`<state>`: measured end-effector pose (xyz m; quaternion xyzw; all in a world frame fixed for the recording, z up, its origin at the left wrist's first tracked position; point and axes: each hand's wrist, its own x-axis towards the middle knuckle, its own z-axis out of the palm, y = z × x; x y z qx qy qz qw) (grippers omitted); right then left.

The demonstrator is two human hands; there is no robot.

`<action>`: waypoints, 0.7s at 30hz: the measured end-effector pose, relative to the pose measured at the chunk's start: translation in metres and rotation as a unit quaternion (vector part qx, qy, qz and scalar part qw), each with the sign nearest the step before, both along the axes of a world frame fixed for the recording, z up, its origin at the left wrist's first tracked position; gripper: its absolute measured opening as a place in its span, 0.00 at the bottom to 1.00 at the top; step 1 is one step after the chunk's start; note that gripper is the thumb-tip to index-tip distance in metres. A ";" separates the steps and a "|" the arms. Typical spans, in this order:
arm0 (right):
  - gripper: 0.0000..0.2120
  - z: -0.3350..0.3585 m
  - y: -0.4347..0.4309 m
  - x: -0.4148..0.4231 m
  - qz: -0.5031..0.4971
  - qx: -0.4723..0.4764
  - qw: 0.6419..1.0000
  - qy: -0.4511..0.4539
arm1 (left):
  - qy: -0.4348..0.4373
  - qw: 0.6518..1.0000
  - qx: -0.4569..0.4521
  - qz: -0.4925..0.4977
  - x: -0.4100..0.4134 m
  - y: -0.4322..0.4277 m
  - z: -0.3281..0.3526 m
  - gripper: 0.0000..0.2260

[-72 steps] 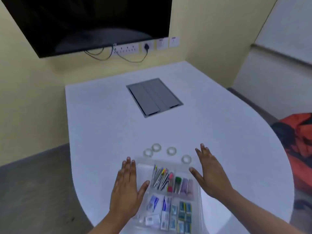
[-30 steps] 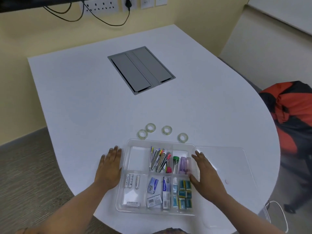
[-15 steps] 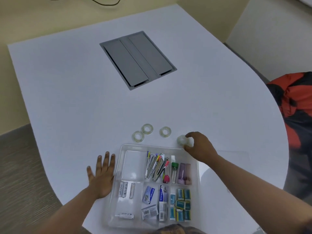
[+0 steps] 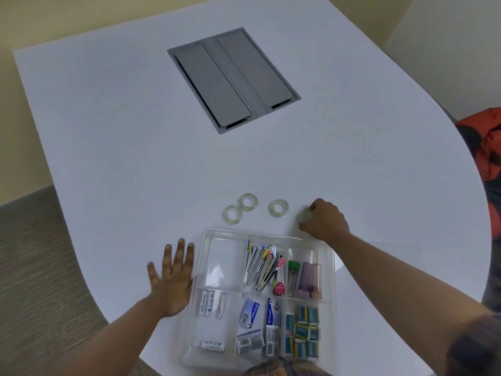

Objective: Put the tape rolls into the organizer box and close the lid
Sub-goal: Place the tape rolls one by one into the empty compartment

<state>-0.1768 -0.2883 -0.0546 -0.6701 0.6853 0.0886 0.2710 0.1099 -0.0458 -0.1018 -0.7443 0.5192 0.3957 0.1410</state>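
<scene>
A clear organizer box lies open at the table's near edge, its compartments holding pens, batteries and small packets; the far-left compartment holds nothing. Its clear lid lies flat to the right, under my right forearm. Three clear tape rolls sit just beyond the box: one, one and one. My right hand has its fingers closed around another tape roll on the table. My left hand rests flat, fingers spread, against the box's left side.
A grey cable hatch is set into the white table further back. An orange and black bag sits beyond the table's right edge. Grey floor shows at the left.
My hands opened the lid, now lying flat to the right of the box. My right hand then reached past the box and closed on the rightmost tape roll. My left hand stays beside the box.
</scene>
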 end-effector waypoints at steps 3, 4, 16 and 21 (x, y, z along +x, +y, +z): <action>0.26 0.013 0.011 0.006 -0.008 -0.065 0.995 -0.079 | 0.006 1.000 0.000 0.007 -0.001 0.001 0.002 0.37; 0.24 0.019 0.016 0.009 -0.008 -0.086 0.990 -0.111 | 0.008 1.000 -0.001 0.010 0.000 0.001 0.003 0.36; 0.11 0.049 0.111 0.071 0.325 -0.101 0.922 -0.185 | 0.012 1.000 -0.014 0.004 0.000 0.001 0.004 0.36; 0.11 0.037 0.128 0.085 0.444 -0.095 0.889 -0.065 | 0.013 1.000 -0.021 -0.001 0.001 0.003 0.001 0.36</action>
